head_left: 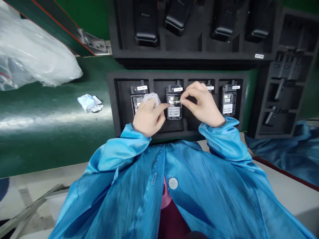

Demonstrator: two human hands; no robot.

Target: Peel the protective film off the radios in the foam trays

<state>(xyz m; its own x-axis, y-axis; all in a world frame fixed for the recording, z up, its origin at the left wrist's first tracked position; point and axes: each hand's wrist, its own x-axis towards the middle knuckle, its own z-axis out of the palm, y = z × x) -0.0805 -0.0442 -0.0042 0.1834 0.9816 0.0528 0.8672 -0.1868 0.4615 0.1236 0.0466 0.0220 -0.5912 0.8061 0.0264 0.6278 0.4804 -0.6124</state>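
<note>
Both of my hands work over an open black handheld device (pixel 174 112), second from the left in a foam tray (pixel 111 109). My left hand (pixel 149 116) is curled around a small stack of thin white cards (pixel 152 96), its index finger reaching to the device's exposed slot area. My right hand (pixel 203 104) pinches at the slot area's right edge; what lies between thumb and finger is too small to make out. Another open device (pixel 136 99) is partly covered by my left hand. At the right sits a fourth device (pixel 227 103), and the third is mostly behind my right hand.
Behind lies a larger black tray (pixel 199 54) with several black devices, one marked Riton (pixel 146 25). More parts sit in a side tray (pixel 261 129) at right. On the green table (pixel 62 142) are crumpled paper (pixel 89 103) and a clear plastic bag (pixel 42 49).
</note>
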